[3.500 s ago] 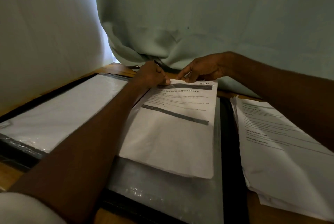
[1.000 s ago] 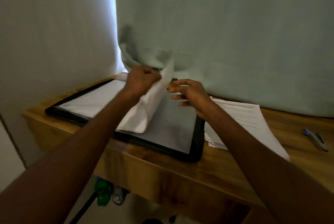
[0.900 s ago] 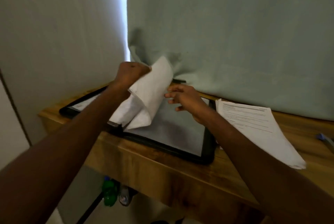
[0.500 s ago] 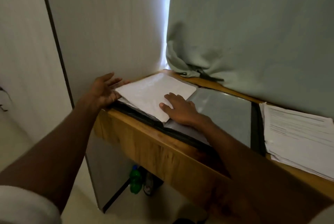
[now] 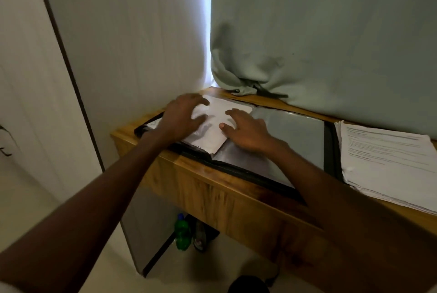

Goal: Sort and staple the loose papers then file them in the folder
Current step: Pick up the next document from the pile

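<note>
A black folder [image 5: 329, 151] with clear plastic sleeves lies open on the wooden desk [image 5: 212, 188]. A set of white papers [image 5: 214, 130] lies blank side up on the folder's left half. My left hand [image 5: 183, 116] rests on the papers' left part with fingers spread. My right hand [image 5: 244, 130] presses its spread fingers on the papers' right edge, next to the folder's spine. The right half shows an empty grey sleeve [image 5: 290, 132]. A thick stack of printed loose papers [image 5: 383, 158] sits on the desk right of the folder.
A pale green curtain [image 5: 307, 39] hangs behind the desk, its bunched hem resting on the back edge. A white wall closes in the left side. A green bottle [image 5: 182, 233] stands on the floor under the desk.
The paper set was lifted off the folder's right half, turned over and laid blank side up on the left half. Both hands let go of it and now lie flat on it.
</note>
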A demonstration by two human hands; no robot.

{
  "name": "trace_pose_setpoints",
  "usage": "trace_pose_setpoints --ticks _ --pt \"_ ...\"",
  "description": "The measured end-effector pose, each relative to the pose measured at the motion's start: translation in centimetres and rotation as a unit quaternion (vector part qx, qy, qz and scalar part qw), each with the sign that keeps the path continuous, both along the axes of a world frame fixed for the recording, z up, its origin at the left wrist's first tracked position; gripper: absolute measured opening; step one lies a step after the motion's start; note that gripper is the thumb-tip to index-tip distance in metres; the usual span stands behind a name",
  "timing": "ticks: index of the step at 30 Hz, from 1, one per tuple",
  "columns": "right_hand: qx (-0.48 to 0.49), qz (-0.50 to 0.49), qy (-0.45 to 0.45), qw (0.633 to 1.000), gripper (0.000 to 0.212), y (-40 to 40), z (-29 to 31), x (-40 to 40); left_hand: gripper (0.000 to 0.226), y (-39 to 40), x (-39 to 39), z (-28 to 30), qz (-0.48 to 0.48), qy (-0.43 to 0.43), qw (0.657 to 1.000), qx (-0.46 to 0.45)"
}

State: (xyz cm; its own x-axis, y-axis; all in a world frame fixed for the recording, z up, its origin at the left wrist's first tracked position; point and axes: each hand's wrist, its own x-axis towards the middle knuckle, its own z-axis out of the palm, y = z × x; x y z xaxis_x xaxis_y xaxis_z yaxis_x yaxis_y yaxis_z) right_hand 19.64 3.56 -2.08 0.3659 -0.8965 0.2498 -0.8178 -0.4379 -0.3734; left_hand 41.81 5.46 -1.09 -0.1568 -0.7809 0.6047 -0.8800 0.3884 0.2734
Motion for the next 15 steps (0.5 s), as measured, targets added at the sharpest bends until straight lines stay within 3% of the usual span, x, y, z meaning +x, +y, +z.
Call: trace_pose_setpoints --ticks 2,5,15 --pt "-0.021 -0.045 0.084 0.995 0.065 0.4 0.4 -1.8 0.052 0.5 -2.2 -0.8 -0.070 -0.037 0.993 0.087" --pt "0.061 -0.072 0.150 0.984 0.071 1.0 -0.8 -5.3 0.063 0.7 -3.6 -2.2 -0.017 -0.092 0.967 0.236" --pt "0.044 -0.026 0.124 0.991 0.068 0.6 -1.8 -7.0 0.061 0.8 -4.3 -1.8 0.050 -0.090 0.960 0.262"
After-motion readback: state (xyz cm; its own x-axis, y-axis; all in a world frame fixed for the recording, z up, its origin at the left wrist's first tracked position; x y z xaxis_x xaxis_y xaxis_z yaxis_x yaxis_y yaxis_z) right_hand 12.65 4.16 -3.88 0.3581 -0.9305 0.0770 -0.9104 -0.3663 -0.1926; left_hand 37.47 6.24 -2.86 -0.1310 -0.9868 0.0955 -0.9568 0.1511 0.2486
